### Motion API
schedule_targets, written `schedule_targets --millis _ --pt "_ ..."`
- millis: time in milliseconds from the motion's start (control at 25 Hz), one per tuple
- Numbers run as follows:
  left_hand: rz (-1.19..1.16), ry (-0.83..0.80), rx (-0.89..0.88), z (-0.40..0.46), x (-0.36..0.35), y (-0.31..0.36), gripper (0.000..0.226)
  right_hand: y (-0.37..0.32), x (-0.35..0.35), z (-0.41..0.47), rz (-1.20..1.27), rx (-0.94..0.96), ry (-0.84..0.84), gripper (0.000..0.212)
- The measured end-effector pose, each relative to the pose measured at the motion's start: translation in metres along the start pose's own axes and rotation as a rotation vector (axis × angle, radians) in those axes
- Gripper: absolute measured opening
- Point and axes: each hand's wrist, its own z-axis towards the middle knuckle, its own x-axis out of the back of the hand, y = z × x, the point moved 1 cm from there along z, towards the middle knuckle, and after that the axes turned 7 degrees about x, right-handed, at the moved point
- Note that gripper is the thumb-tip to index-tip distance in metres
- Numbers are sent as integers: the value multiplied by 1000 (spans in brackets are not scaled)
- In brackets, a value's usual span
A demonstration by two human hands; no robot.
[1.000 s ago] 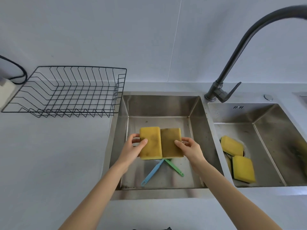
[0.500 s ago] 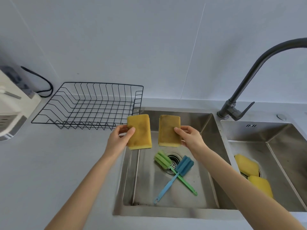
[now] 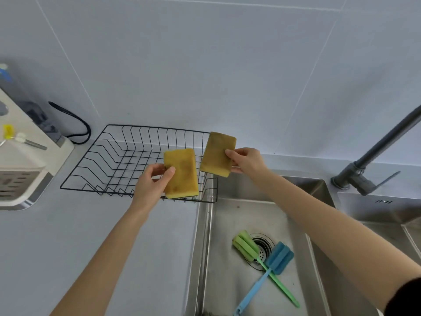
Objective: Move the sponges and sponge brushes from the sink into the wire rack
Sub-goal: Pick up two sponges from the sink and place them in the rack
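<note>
My left hand point(image 3: 153, 181) grips a stained yellow sponge point(image 3: 182, 173) by its left edge, held over the right front part of the black wire rack point(image 3: 109, 160). My right hand point(image 3: 247, 161) pinches a second yellow sponge point(image 3: 216, 153) above the rack's right rim, tilted. The rack itself holds nothing. In the left sink basin point(image 3: 227, 258) a green sponge brush point(image 3: 247, 246) and a blue sponge brush point(image 3: 278, 258) lie crossed over the drain.
A dark faucet point(image 3: 364, 172) stands at the right, between the two basins. A white appliance point(image 3: 20, 169) with a black cable point(image 3: 75, 124) sits on the grey counter left of the rack. A tiled wall rises behind.
Both hands have carried their sponges up and left, from above the sink to over the rack's right side. The view has swung left, and the right basin's sponges are out of sight.
</note>
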Motion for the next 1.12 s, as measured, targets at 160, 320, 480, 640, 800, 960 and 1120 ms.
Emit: schedule_targets --millis 160,320,480,640,800,960,1120 --pt "23 41 29 33 10 -3 38 -19 -36 42 -173 -25 -88 25" --pt "24 113 88 57 17 -12 38 -27 -63 71 -359 4 -104 28" --pt "23 127 146 74 23 -20 40 -22 -79 85 -617 62 -157 18" --pt "14 123 150 80 26 -24 39 -13 -92 96 -798 107 -194 31" --pt "14 116 170 84 27 -29 38 -7 -99 92 -931 80 -266 23" --pt "13 98 172 86 27 -31 38 -7 -102 79 -1074 241 -236 25" --pt "24 89 159 88 25 -28 40 8 -111 66 -1292 441 -376 55"
